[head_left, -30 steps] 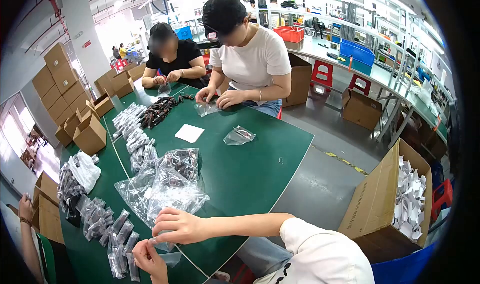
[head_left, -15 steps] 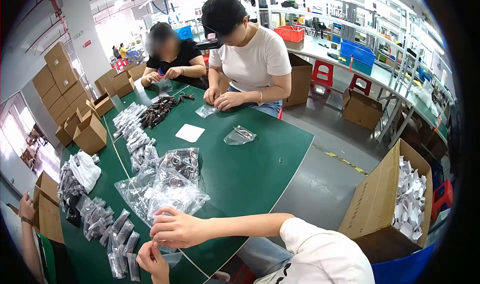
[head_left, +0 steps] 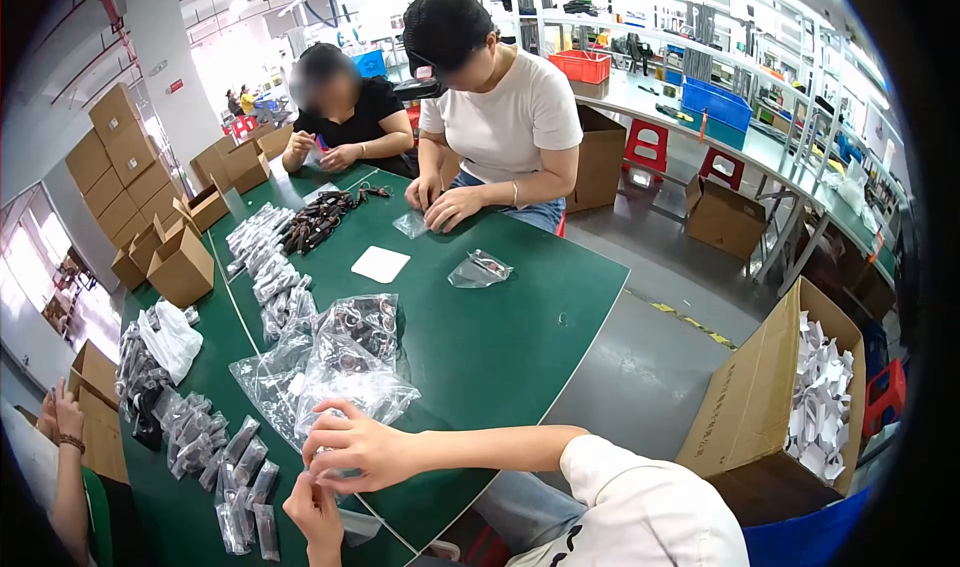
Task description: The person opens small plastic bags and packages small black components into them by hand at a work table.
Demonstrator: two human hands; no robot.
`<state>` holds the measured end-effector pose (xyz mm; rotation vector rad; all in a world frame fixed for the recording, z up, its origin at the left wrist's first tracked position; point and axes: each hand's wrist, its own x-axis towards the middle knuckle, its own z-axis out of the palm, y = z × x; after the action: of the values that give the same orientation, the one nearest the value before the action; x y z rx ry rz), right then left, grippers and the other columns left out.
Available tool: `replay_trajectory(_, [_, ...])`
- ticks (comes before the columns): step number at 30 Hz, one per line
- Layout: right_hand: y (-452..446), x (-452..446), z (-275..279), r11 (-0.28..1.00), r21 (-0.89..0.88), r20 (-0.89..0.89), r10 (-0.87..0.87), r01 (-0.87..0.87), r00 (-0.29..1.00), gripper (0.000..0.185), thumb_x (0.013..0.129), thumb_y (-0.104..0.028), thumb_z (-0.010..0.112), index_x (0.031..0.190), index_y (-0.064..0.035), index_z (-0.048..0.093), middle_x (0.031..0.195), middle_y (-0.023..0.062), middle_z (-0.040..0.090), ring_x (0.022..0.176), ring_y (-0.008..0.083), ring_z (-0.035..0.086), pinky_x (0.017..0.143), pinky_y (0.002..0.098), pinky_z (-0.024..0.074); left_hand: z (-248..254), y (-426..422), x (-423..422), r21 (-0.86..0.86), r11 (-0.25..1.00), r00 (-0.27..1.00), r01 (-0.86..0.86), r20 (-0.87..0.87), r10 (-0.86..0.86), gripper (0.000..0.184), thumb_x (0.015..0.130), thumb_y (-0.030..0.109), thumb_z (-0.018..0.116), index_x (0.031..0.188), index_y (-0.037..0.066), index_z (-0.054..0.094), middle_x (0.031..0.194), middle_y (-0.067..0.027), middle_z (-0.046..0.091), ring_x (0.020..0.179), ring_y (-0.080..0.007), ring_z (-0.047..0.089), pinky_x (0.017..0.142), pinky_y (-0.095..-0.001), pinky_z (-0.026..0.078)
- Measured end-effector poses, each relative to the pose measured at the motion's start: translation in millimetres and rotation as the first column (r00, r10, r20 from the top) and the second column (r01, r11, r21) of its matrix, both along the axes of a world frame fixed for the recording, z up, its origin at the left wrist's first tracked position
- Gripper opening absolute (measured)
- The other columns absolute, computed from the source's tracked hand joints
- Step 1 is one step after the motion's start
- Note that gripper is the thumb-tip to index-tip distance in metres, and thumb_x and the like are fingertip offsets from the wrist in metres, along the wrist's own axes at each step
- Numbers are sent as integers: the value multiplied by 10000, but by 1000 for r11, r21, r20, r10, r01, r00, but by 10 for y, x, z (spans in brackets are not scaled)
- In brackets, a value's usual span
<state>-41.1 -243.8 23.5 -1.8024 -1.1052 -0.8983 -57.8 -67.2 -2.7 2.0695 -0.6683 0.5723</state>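
My right hand (head_left: 360,454) reaches in from the right, its fingers bent and brought together with the fingertips of my left hand (head_left: 316,515). Both hands are closed in a pinch; what lies between the fingertips is too small and covered to name. A piece of clear plastic film (head_left: 360,527) shows just beside my left hand, and I cannot tell whether it is held. Beyond my right hand lies a heap of clear plastic bags (head_left: 345,382), some with dark items inside. Left of my hands, several small packed bags (head_left: 240,487) lie on the green table (head_left: 500,352).
A white card (head_left: 380,265) and a single clear bag (head_left: 480,270) lie farther off. Two co-workers sit across the table, one handling a small bag (head_left: 410,224). Cardboard boxes (head_left: 180,269) line the left edge. A carton of white paper pieces (head_left: 740,407) stands at right.
My hands have shifted slightly, the left one up and right; my right fingers are more spread. A co-worker's hand at far left has changed pose, and those across the table have moved a little.
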Motion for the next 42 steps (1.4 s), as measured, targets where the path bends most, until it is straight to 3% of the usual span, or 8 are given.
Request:
replay_trajectory(4, [51, -15, -19, 1000, -11, 20, -28, 28, 999, 163, 763, -199, 699, 848, -114, 590, 908, 9, 555, 891, 178, 523, 986, 487, 309, 29, -41, -6, -34, 999, 998, 31, 55, -29, 55, 824, 18, 548, 821, -33, 567, 629, -144, 561, 522, -239, 588, 459, -305, 397])
replay_trajectory(10, [128, -29, 19, 999, 21, -74, 36, -35, 997, 145, 765, -160, 703, 746, -109, 569, 911, -51, 634, 882, 135, 549, 1031, 495, 266, -58, -7, 11, 34, 999, 980, 2, 199, -9, 59, 801, 33, 567, 754, -3, 562, 664, -168, 545, 556, -352, 549, 470, -349, 382])
replay_trajectory(14, [85, -38, 60, 989, 59, -208, 146, -136, 967, 130, 763, -137, 710, 750, -113, 583, 856, -50, 638, 858, 130, 560, 1034, 475, 256, -101, 85, 22, 96, 994, 967, 54, 242, -76, 106, 779, 28, 597, 702, -1, 530, 615, -158, 503, 452, -298, 477, 418, -328, 325])
replay_trajectory(20, [59, -26, 35, 987, 96, -180, 144, -129, 973, 88, 760, -151, 719, 835, -122, 683, 882, -44, 653, 830, 121, 563, 1022, 446, 275, -41, 74, 12, 63, 998, 988, -13, 155, 3, 212, 804, 23, 610, 999, -60, 623, 650, -148, 573, 447, -200, 525, 433, -262, 385])
replay_trajectory(30, [5, -56, 135, 982, 165, -162, 114, -87, 980, 133, 771, -120, 706, 901, -148, 713, 943, -50, 667, 827, 126, 555, 1007, 431, 278, -115, 58, 35, 77, 996, 988, 44, 145, -55, 93, 832, 73, 621, 809, -14, 599, 589, -103, 539, 432, -166, 498, 425, -256, 375])
replay_trajectory(36, [-63, -50, 141, 994, 27, -194, 108, -105, 975, 309, 734, -331, 731, 949, -120, 667, 859, -8, 641, 825, 158, 551, 996, 429, 287, -66, 17, 37, -64, 988, 983, 143, 123, -134, 98, 824, 78, 640, 790, -1, 594, 614, -90, 576, 440, -172, 524, 422, -257, 381])
replay_trajectory(39, [-55, -96, 218, 998, -24, -215, 52, -58, 975, 255, 733, -272, 735, 931, -127, 668, 820, -8, 622, 825, 157, 552, 1004, 433, 284, -64, 14, 28, -12, 999, 997, 47, 63, -46, 103, 820, 81, 643, 795, -5, 593, 625, -89, 589, 451, -174, 541, 421, -261, 385])
replay_trajectory(42, [-37, -46, 130, 996, -79, -192, 23, -39, 981, 200, 737, -197, 736, 916, -137, 671, 803, -15, 609, 815, 150, 557, 1009, 439, 288, -62, 11, 50, -55, 991, 979, 120, 172, -109, 90, 809, 67, 643, 803, -7, 591, 609, -93, 563, 450, -189, 534, 418, -270, 381])
